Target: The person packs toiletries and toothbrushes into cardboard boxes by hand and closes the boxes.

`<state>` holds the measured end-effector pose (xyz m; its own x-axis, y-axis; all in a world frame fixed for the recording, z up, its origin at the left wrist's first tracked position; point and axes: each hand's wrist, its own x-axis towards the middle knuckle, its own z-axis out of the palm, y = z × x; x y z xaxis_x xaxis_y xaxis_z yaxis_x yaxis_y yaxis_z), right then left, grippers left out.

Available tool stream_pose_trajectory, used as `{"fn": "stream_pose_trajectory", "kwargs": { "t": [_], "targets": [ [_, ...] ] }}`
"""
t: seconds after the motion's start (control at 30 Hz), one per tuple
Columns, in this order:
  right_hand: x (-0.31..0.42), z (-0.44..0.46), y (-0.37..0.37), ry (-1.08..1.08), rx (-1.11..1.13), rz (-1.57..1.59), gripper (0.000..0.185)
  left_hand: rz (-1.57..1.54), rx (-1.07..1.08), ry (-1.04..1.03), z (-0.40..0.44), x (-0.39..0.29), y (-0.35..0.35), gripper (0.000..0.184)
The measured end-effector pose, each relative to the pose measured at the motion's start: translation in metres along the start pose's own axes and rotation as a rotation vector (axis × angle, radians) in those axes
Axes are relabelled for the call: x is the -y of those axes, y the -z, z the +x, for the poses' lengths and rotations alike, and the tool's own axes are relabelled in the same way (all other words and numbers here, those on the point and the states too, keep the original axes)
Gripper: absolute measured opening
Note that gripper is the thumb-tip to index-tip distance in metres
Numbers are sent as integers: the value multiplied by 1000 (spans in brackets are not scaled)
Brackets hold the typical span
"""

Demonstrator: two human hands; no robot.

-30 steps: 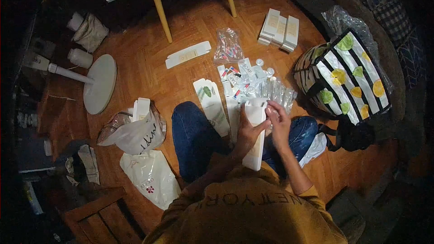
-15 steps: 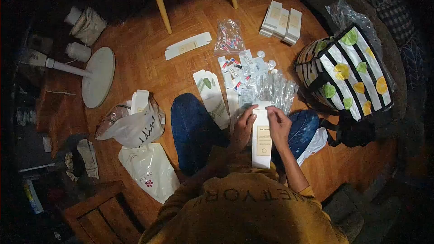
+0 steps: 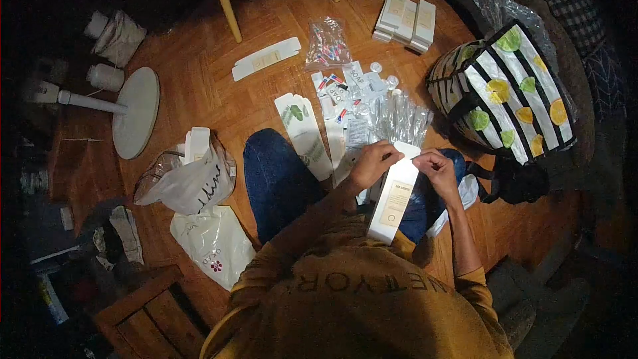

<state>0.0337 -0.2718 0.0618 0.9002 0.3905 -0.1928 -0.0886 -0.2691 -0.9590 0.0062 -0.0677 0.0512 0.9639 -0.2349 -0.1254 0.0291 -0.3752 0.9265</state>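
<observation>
Swung rightward at its far end since half a second ago, the box (image 3: 397,201) lies before the shirt (image 3: 372,302); left hand (image 3: 372,166) and right hand (image 3: 440,171) fingers pinch its flap's (image 3: 407,149) sides; even pressure should avoid creasing.

The left hand (image 3: 372,165) and the right hand (image 3: 440,171) are bare. Well behind their fingers (image 3: 385,151) is a mustard-brown top (image 3: 345,322), of soft-looking cloth, with large dark capital letters (image 3: 335,284) printed across it, appearing upside down. The right sleeve (image 3: 473,287) ends far behind the fingers; the edge of the left sleeve (image 3: 258,266) is less clear in shadow. To the left of the fingers, dark blue jeans (image 3: 276,183) show a rounded knee.
</observation>
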Motion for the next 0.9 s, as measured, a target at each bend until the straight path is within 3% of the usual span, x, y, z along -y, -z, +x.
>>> {"fn": "stream_pose_trajectory", "kwargs": {
  "t": [0.03, 0.1, 0.2, 0.23, 0.33, 0.4, 0.43, 0.47, 0.53, 0.57, 0.77, 0.9],
  "targets": [
    [4, -1, -2, -1, -1, -1, 13, -1, 1, -1, 0, 0, -6, 22],
    [9, -5, -10, 18, -152, 264, 12, -504, -173, 47, -1, -3, -18, 27],
    [4, -12, -9, -31, -181, 182, 13, -342, -80, 30, -5, 1, -16, 37],
    [3, -14, -5, 125, -111, -140, 15, -341, -80, 32, -6, 2, -14, 37],
    [0, -20, -3, 17, -142, 71, 17, -192, 57, -137, -12, 2, -19, 45],
    [10, -21, 4, -4, -146, 139, 14, -1116, -84, 213, -19, -2, -44, 52],
    [16, -20, 6, -60, -73, 173, 12, -1365, 294, 116, -9, 13, -49, 72],
    [21, -18, 9, -116, 2, 205, 10, -1366, 298, 116, -7, 25, -59, 72],
    [32, -13, 17, -189, 55, 182, 10, -1663, 838, 318, -9, 13, -57, 84],
    [38, -9, 21, -192, 114, 149, 12, -1549, 665, 301, -11, 3, -60, 89],
    [62, 3, 23, -195, 247, -18, 21, -1611, 725, 308, -15, 8, -62, 90],
    [67, 13, 29, -350, 384, 54, 23, -1692, 813, 228, -17, 15, -67, 88]
  ]
}}
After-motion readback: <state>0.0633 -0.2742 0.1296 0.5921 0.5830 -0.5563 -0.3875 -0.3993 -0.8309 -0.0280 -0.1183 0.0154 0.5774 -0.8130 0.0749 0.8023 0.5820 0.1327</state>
